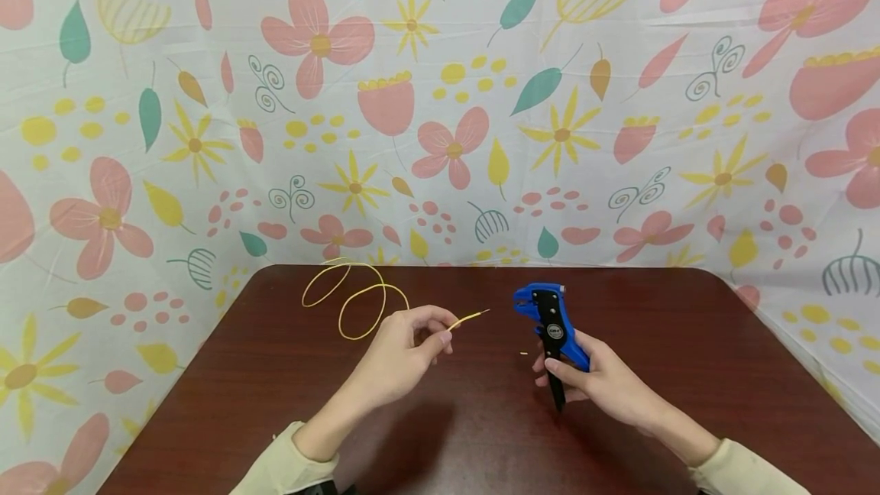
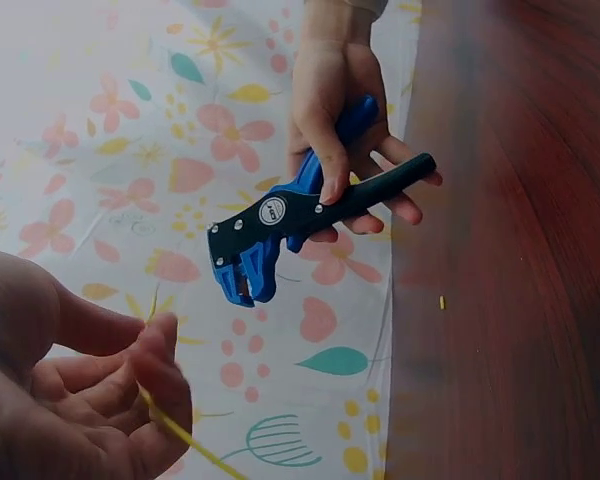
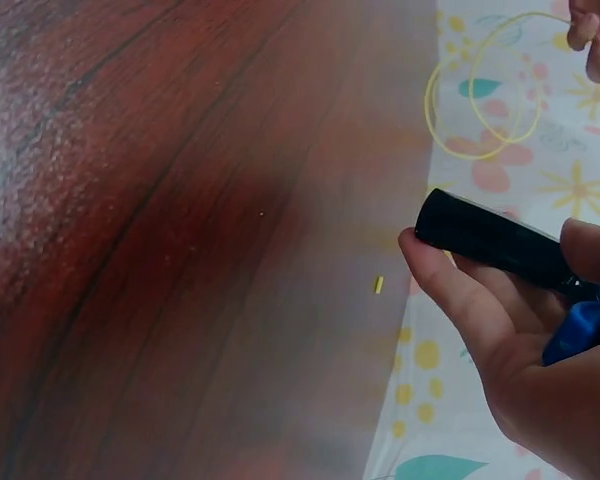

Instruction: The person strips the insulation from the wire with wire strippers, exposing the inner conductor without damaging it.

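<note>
Between thumb and fingers, my left hand pinches a thin yellow wire. Its short free end points right, and the tip looks thin and bare. The rest of the wire loops away behind the hand to the left. My right hand holds a blue and black wire stripper by its handles, head up and jaws facing left toward the wire's tip, with a gap between. In the left wrist view the stripper's jaws are apart. A tiny yellow piece of insulation lies on the table below, left of the stripper.
The dark reddish-brown wooden table spans the space under both hands. Behind it hangs a white cloth with a flower and leaf print. A tiny pale speck lies on the wood in the right wrist view.
</note>
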`<action>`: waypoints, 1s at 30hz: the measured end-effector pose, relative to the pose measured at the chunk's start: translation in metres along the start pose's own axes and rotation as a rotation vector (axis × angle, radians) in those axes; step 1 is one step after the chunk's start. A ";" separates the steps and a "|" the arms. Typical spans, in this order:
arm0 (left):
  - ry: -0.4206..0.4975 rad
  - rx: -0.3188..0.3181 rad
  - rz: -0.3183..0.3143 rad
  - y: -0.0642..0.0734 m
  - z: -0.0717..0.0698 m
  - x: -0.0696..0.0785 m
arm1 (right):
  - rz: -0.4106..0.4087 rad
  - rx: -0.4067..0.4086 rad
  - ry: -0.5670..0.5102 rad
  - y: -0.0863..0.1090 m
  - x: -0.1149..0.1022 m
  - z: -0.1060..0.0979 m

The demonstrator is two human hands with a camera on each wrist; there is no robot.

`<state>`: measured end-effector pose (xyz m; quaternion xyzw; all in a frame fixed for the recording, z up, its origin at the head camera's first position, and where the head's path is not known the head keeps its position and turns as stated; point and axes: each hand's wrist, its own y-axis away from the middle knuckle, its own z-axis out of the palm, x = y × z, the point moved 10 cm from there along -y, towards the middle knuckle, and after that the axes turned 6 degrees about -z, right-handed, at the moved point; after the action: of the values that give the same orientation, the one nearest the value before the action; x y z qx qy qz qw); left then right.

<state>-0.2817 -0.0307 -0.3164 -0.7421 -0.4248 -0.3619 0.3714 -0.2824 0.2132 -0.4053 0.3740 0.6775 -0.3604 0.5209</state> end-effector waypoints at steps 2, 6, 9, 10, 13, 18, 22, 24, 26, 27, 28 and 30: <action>0.041 -0.022 -0.013 0.000 0.001 -0.001 | -0.001 -0.007 -0.002 0.000 -0.001 0.001; 0.104 -0.051 -0.033 0.000 0.002 -0.002 | 0.000 -0.010 -0.009 0.000 -0.003 0.003; 0.134 -0.066 -0.048 0.000 0.003 -0.003 | 0.009 -0.005 -0.026 0.000 -0.004 0.003; 0.142 -0.071 -0.055 -0.001 0.004 -0.003 | 0.014 -0.003 -0.033 0.001 -0.003 0.003; 0.161 -0.087 -0.071 -0.002 0.006 -0.005 | 0.029 -0.002 -0.054 0.001 -0.003 0.004; 0.168 -0.105 -0.067 -0.002 0.007 -0.007 | 0.037 -0.005 -0.064 0.002 -0.004 0.006; 0.225 -0.154 -0.087 0.000 0.010 -0.009 | 0.044 0.008 -0.075 0.003 -0.004 0.006; 0.269 -0.180 -0.092 0.000 0.012 -0.010 | 0.041 0.011 -0.088 0.002 -0.004 0.006; 0.306 -0.196 -0.083 0.000 0.014 -0.009 | 0.036 0.011 -0.104 0.002 -0.005 0.007; 0.318 -0.201 -0.077 0.000 0.014 -0.009 | 0.035 0.010 -0.108 0.002 -0.005 0.007; 0.322 -0.203 -0.067 0.000 0.014 -0.008 | 0.031 0.007 -0.116 0.002 -0.005 0.007; 0.316 -0.202 -0.060 0.000 0.014 -0.007 | 0.024 0.000 -0.126 0.002 -0.007 0.008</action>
<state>-0.2809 -0.0214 -0.3289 -0.6965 -0.3447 -0.5257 0.3459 -0.2758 0.2059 -0.4005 0.3584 0.6389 -0.3768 0.5669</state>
